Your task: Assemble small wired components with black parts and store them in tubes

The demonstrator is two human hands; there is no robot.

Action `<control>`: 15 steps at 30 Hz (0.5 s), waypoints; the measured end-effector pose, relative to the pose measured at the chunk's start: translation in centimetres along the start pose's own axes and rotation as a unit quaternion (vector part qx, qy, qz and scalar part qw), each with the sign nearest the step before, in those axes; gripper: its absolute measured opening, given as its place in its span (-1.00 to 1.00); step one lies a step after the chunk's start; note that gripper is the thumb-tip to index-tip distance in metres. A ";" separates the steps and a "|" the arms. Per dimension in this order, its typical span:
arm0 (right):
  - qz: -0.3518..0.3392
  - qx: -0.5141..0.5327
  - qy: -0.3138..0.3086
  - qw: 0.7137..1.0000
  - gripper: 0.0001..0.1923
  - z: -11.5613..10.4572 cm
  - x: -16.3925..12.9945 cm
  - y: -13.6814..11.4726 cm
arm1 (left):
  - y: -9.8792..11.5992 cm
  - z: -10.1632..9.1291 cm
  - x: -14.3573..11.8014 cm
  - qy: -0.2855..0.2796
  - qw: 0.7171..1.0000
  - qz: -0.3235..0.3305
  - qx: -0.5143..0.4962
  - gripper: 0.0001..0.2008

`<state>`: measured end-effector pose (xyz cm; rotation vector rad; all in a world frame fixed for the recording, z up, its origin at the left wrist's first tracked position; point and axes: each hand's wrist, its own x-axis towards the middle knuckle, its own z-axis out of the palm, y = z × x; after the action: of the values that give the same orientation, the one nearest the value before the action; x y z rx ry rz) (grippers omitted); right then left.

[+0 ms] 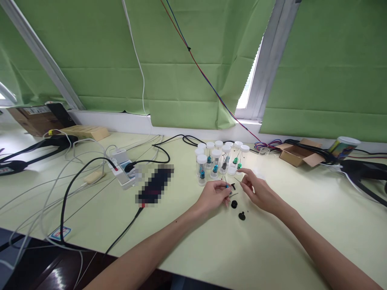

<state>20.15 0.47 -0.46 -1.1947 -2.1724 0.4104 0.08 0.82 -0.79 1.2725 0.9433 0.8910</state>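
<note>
Pinched in the left hand [215, 194], a small blue-tipped part [227, 186] sits between thumb and fingertips just above the pale tabletop [272, 249], while the right hand [256, 189] closes a narrow grip on what looks like a thin needle [237, 180], too fine to tell for sure. Steadying both wrists on the tabletop and bringing the two pieces together slowly, in line, would likely serve best here. Capped clear vials [219, 161] stand just behind the hands, and two black round pieces [238, 210] lie near them.
</note>
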 end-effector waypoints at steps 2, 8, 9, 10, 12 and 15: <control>-0.004 0.001 0.009 1.000 -0.74 0.1 0.0 0.0 | 0.1 0.0 0.0 0.001 1.000 0.000 -0.001 -0.72; -0.023 -0.019 0.047 0.998 -0.83 0.1 0.0 -0.2 | 0.1 -0.1 0.0 0.001 1.000 -0.005 0.005 -0.72; -0.027 -0.015 0.057 0.998 -0.83 0.1 0.1 -0.3 | 0.1 -0.1 0.0 0.001 1.000 -0.006 0.007 -0.73; -0.032 -0.011 0.067 0.997 -0.83 0.0 0.1 -0.4 | 0.1 -0.1 0.0 0.001 1.000 -0.007 0.008 -0.73; -0.043 -0.002 0.085 0.995 -0.82 0.0 0.2 -0.6 | 0.1 -0.1 0.0 0.001 1.000 -0.006 0.009 -0.74; -0.061 0.008 0.106 0.992 -0.77 0.0 0.2 -0.7 | 0.0 -0.1 0.0 -0.003 1.000 0.000 0.007 -0.74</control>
<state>19.66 0.26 -0.02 -1.0392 -2.0412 0.2373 0.03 0.89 -0.81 1.2859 0.9455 0.8810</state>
